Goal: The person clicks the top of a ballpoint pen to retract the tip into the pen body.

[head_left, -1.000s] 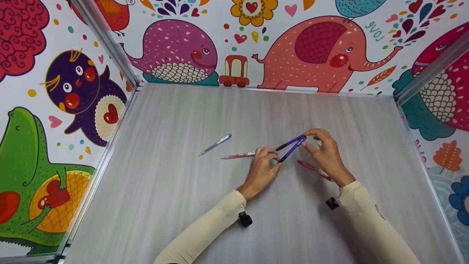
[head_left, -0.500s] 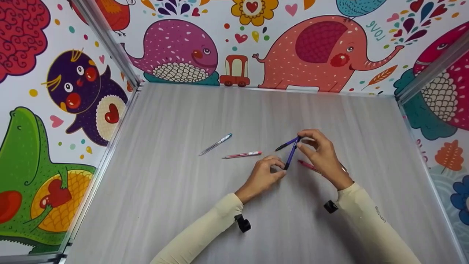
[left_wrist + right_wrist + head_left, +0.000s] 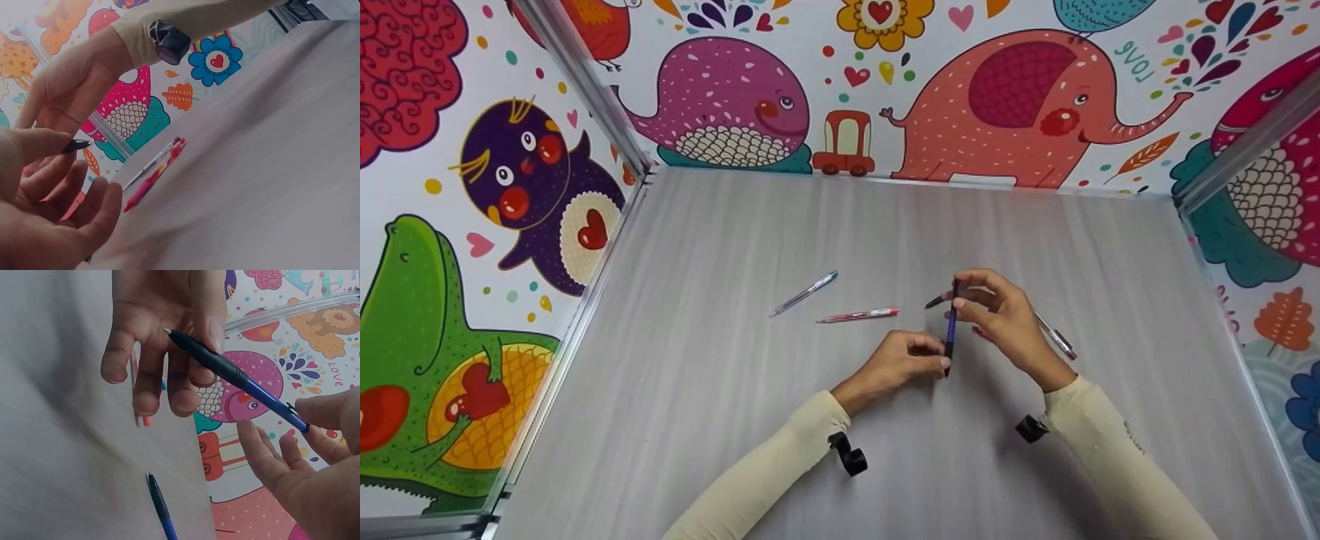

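Blue pen (image 3: 243, 381) swung; 2 hands (image 3: 894, 361) (image 3: 1006, 315) pinch near ends, seemingly raised.

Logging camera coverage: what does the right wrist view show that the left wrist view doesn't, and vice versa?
Only the right wrist view: the held pen's blue barrel, a second pen's blue barrel on the table, and part of a red pen.
Only the left wrist view: a pink pen, a clear pen, and a black device on the right sleeve.
Both: left hand, right hand, the held pen's black front end, table and printed wall.
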`<state>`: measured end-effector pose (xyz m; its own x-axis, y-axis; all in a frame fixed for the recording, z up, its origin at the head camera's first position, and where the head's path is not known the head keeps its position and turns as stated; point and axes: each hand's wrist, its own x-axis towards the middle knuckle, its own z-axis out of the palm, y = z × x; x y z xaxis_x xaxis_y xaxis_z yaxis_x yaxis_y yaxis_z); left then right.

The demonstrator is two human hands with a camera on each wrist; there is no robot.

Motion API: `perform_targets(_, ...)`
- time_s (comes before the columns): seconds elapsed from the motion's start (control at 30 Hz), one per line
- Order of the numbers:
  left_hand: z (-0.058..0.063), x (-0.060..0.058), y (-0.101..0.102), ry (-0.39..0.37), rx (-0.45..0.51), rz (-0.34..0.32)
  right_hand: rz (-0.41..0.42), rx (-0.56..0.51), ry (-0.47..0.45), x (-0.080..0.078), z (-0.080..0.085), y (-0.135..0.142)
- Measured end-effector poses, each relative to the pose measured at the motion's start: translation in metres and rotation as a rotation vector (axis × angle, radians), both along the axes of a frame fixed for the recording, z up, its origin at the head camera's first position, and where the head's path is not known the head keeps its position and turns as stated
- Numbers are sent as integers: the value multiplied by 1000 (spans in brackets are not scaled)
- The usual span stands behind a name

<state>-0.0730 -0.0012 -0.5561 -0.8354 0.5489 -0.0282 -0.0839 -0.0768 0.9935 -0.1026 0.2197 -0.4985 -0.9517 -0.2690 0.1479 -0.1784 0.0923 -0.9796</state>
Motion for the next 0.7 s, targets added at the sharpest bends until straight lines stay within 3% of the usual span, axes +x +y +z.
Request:
perform_targets(0.13,-2,1,-2,-179,114,-33,45,-75,-48,2,-2,-3)
perform_targets(0.23,-4,2,-3,-265,154,-46,78,-125,-61,3,-4,-5)
perform_targets(0.7,-7,6,-12,-319,194,-100,149,-126,-126,13,-4,-7)
